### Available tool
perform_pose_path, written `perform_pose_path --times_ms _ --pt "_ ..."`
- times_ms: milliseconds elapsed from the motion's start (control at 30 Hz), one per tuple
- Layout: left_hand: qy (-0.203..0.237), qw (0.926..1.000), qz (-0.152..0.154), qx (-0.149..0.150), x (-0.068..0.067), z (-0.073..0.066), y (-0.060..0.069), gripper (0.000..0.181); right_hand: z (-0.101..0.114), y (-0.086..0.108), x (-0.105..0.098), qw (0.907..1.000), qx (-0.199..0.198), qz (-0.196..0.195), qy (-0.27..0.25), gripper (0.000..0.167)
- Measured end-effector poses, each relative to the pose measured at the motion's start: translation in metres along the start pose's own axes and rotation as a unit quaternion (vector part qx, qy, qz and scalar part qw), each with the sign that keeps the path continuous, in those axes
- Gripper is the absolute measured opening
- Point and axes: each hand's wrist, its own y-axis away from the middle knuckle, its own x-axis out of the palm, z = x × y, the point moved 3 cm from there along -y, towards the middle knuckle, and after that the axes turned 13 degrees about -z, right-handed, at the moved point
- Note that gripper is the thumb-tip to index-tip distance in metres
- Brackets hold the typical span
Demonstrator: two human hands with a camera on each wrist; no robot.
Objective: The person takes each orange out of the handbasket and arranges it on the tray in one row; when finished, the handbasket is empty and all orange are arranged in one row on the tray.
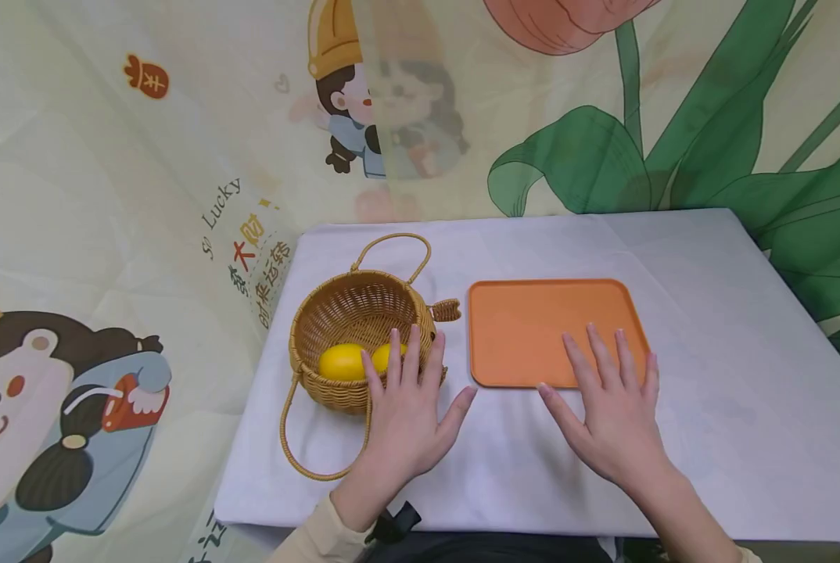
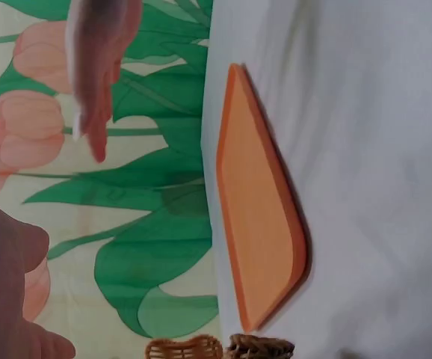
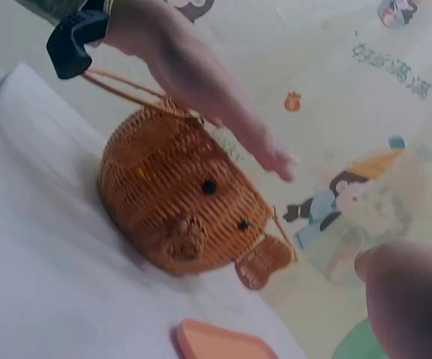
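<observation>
My left hand (image 1: 407, 422) is spread with straight fingers over the front right side of a wicker basket (image 1: 314, 320), holding nothing. Inside the basket lie two yellow, rounded, lemon-like fruits; one fruit (image 1: 342, 362) shows well, while the other (image 1: 386, 356) is partly behind my fingers. An orange rectangular tray (image 1: 525, 328) lies flat to the right of the basket. Above its front right part, my right hand (image 1: 613, 414) is spread out, also without anything in it. The right wrist view shows the basket's side (image 3: 193, 194) with black button eyes and a woven snout.
A white cloth (image 1: 730, 375) covers the table beneath the basket and tray. The basket's two thin loop handles stick out, one (image 1: 289, 446) toward the front and one (image 1: 395, 236) toward the back. A printed curtain (image 1: 223, 117) hangs behind and to the left.
</observation>
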Motion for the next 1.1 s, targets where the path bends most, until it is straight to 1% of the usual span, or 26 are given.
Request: perform_pose_path --times_ms 67,133,200,300,400,500,567,633,700,767,867,900,1000,1100 --pt "0.005 1.0000 0.000 -0.008 -0.001 0.004 -0.002 0.080 -0.012 0.001 0.002 0.9999 0.010 0.000 -0.001 0.076" --pt "0.008 0.9998 -0.002 -0.017 -0.004 0.011 -0.007 0.080 -0.030 0.001 0.006 0.9997 0.023 -0.005 -0.002 0.074" --pt "0.013 0.9995 -0.004 -0.029 -0.009 0.020 -0.012 0.080 -0.054 0.002 0.012 0.9989 0.045 -0.016 -0.001 0.071" --pt "0.013 0.9986 0.001 -0.051 -0.018 0.038 -0.023 0.079 -0.094 0.005 0.021 0.9956 0.091 -0.024 -0.002 0.066" --pt "0.023 0.9966 0.022 -0.076 -0.026 0.055 -0.034 0.078 -0.127 0.011 0.028 0.9907 0.135 -0.015 -0.012 0.060" --pt "0.049 0.9928 0.055 -0.094 -0.031 0.069 -0.045 0.075 -0.149 0.016 0.032 0.9860 0.160 -0.009 -0.047 0.054" --pt "0.069 0.9900 0.075 -0.098 -0.034 0.076 -0.051 0.072 -0.157 0.018 0.035 0.9824 0.172 -0.009 -0.071 0.052" --pt "0.085 0.9879 0.091 -0.093 -0.036 0.080 -0.058 0.070 -0.161 0.020 0.038 0.9797 0.180 -0.012 -0.087 0.050" --pt "0.092 0.9859 0.109 -0.088 -0.038 0.084 -0.064 0.069 -0.164 0.020 0.040 0.9782 0.184 -0.016 -0.094 0.049" --pt "0.097 0.9825 0.135 -0.085 -0.039 0.087 -0.070 0.068 -0.166 0.020 0.041 0.9777 0.184 -0.023 -0.099 0.046" --pt "0.095 0.9742 0.186 -0.086 -0.038 0.094 -0.079 0.065 -0.169 0.018 0.043 0.9764 0.184 -0.024 -0.111 0.041" --pt "0.091 0.9713 0.204 -0.082 -0.038 0.097 -0.082 0.064 -0.171 0.017 0.043 0.9753 0.188 -0.018 -0.114 0.040" --pt "0.076 0.9608 0.260 -0.057 -0.034 0.106 -0.090 0.061 -0.175 0.016 0.043 0.9715 0.200 0.002 -0.126 0.040" --pt "0.067 0.9475 0.312 -0.023 -0.029 0.112 -0.100 0.059 -0.180 0.017 0.042 0.9710 0.199 0.012 -0.131 0.040"
